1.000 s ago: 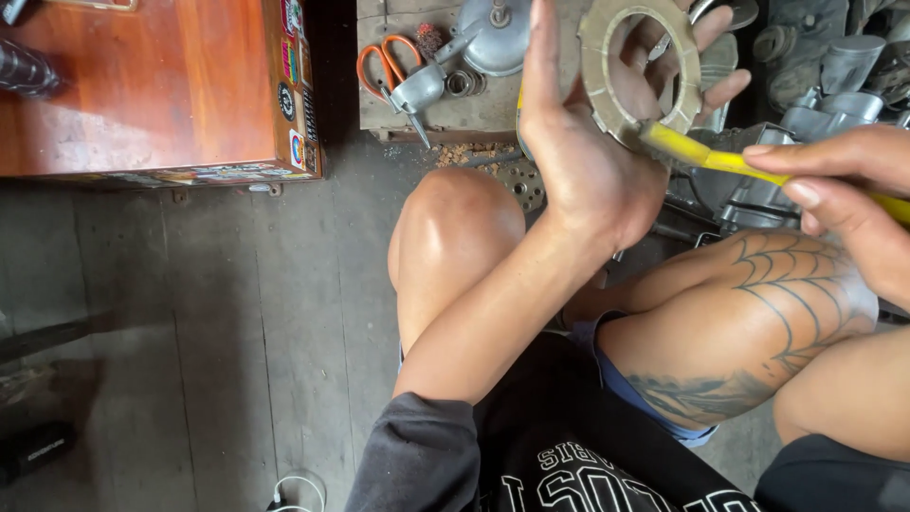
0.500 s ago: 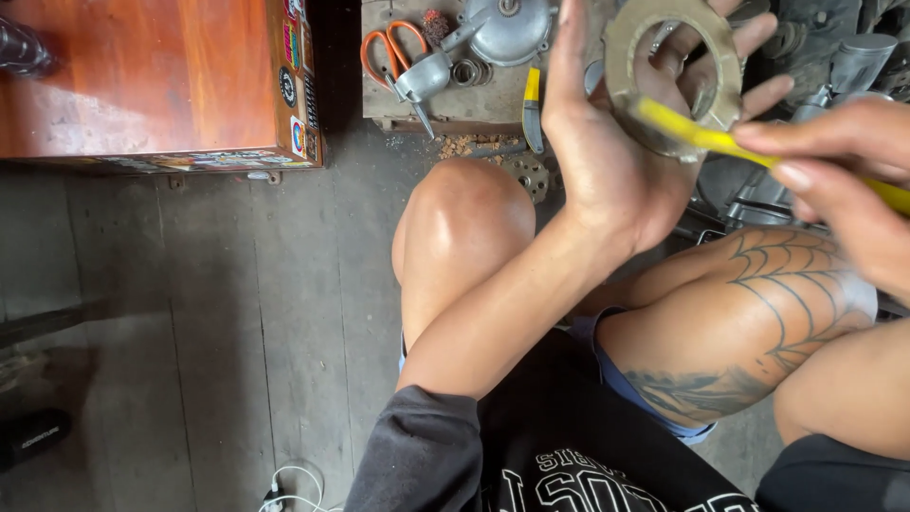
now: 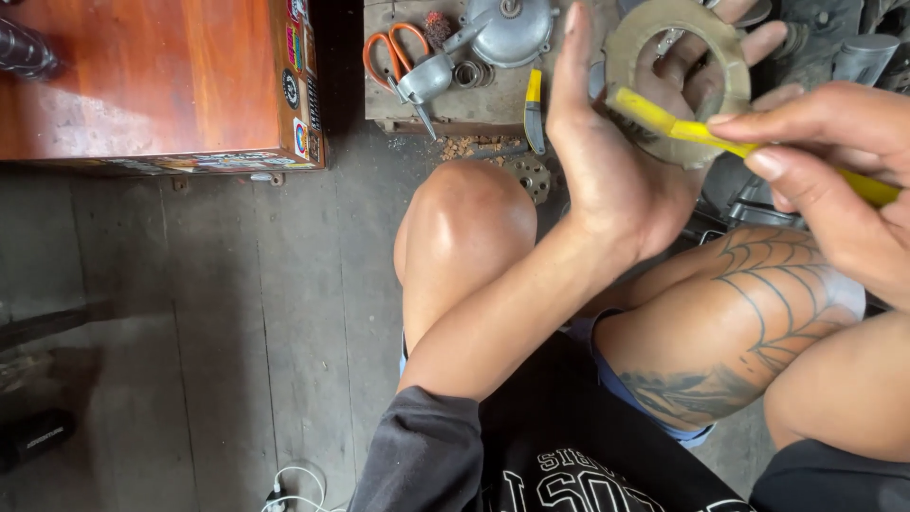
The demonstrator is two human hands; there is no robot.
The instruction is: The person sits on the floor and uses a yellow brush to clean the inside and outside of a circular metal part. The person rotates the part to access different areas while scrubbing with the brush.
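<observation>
The left hand (image 3: pixel 616 161) is up at twelve o'clock with the flat grey-tan friction ring (image 3: pixel 678 81) propped on its fingers (image 3: pixel 763 43), which are spread behind the disc, thumb standing straight up at the ring's nine o'clock side. Compared with a second ago, the ring sits a touch higher and further right, and the yellow-handled brush (image 3: pixel 701 131) has slid inward: its head now lies across the ring's lower-left rim, near seven o'clock, where before it met the rim at five o'clock. That reads as a scrubbing stroke working its way round the face, the ring held flat toward the camera. The right hand (image 3: pixel 834 180) comes in from three o'clock, fingers pinching the yellow handle, forefinger laid along the top. On the worn wooden surface (image 3: pixel 417 109) beyond the knees lie orange-handled scissors (image 3: pixel 391 52) and a domed silver metal cover (image 3: pixel 512 33), both untouched.
</observation>
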